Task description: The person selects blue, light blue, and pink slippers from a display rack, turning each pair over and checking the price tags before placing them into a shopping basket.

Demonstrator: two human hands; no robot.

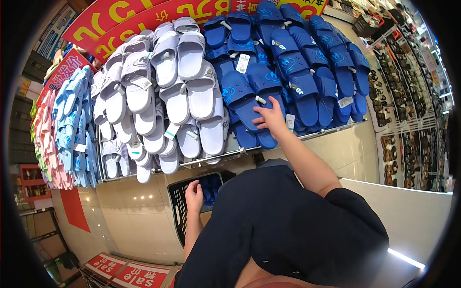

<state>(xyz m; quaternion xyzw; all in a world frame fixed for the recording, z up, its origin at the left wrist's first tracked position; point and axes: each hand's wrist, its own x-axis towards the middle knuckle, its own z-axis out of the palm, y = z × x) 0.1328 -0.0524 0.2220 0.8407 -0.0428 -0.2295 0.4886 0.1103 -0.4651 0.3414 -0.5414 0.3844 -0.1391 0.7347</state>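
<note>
My right hand point(272, 118) reaches over the blue slippers on the rack, fingers spread, the fingertips right at a pair of blue slippers point(244, 103) joined by a white tag fastener. A white price tag point(243, 63) hangs just above that pair, and another tag point(290, 122) is beside my wrist. Lower down, my left hand point(194, 197) hangs loosely curled at the black perforated basket point(179, 211), with nothing visible in it. Inside the basket lie blue slippers point(209, 188), partly hidden by my dark clothing.
Light grey slippers point(165, 60) fill the rack's left half above its metal front rail point(225, 155). Pink slippers point(53, 139) and light blue ones point(72, 115) hang further left. A shelf of dark footwear point(408, 105) stands at right. Red sale signs point(127, 271) are at bottom left.
</note>
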